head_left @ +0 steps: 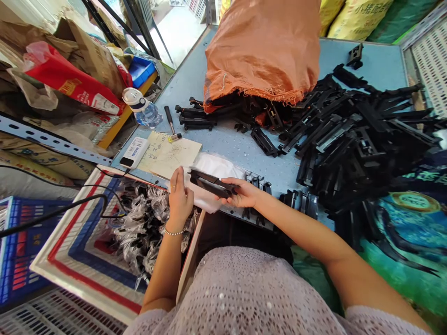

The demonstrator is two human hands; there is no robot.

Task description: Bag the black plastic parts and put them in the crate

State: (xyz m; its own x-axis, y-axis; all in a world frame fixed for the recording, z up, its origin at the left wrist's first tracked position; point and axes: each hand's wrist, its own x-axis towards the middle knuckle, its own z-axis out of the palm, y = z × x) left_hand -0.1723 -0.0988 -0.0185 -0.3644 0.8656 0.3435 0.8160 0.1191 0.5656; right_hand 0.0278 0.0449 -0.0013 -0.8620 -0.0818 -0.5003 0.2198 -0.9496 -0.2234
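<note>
My right hand [240, 192] grips one end of a long black plastic part [209, 182], held tilted above a stack of white plastic bags [218, 168]. Beside the part's far end is my left hand [180, 197], its fingers together and pointing up; whether they pinch anything is hard to make out. Under and right of my right hand, several black parts [260, 186] lie in a row along the table's near edge. A yellowish sheet of cardboard [167, 153] with handwriting lies left of the bags.
An orange woven sack [261, 51] spills black parts onto the blue table [188, 70]; a large pile [349, 135] covers the right. A hammer [169, 120], bottle [146, 111] and white box [134, 152] stand left. Below sits a crate [80, 284] of bagged parts.
</note>
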